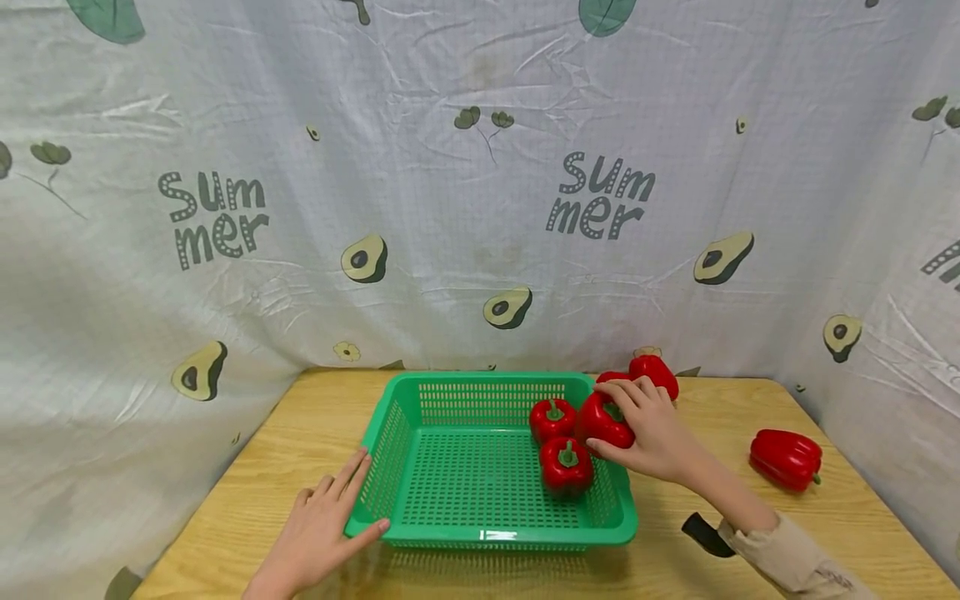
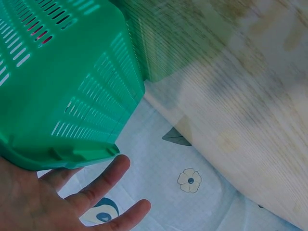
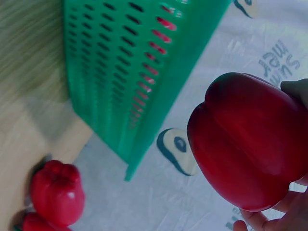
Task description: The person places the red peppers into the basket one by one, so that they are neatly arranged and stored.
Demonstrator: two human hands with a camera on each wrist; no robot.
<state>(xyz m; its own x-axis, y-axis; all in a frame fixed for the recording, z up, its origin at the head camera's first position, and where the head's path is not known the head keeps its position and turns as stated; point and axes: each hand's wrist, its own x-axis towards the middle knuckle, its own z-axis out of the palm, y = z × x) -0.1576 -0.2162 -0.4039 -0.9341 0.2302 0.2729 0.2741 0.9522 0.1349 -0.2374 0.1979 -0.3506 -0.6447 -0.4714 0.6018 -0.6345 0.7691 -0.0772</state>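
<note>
In the head view my right hand (image 1: 654, 429) grips a red bell pepper (image 1: 600, 423) over the right rim of a green plastic basket (image 1: 480, 533). The right wrist view shows this bell pepper (image 3: 248, 142) up close, held by the fingertips beside the basket wall (image 3: 110, 72). Two more red bell peppers, one at the back (image 1: 552, 419) and one in front (image 1: 567, 467), sit stem up inside the basket's right side. My left hand (image 1: 318, 525) rests with spread fingers on the basket's left front rim; the left wrist view shows its extended fingers (image 2: 103, 185) at the rim.
Behind my right hand, red bell peppers (image 1: 654, 375) lie on the wooden table (image 1: 750, 517) just beyond the basket. Another red bell pepper (image 1: 786, 459) lies on its side at the far right. A white printed cloth (image 1: 450, 200) hangs along the table's back and sides.
</note>
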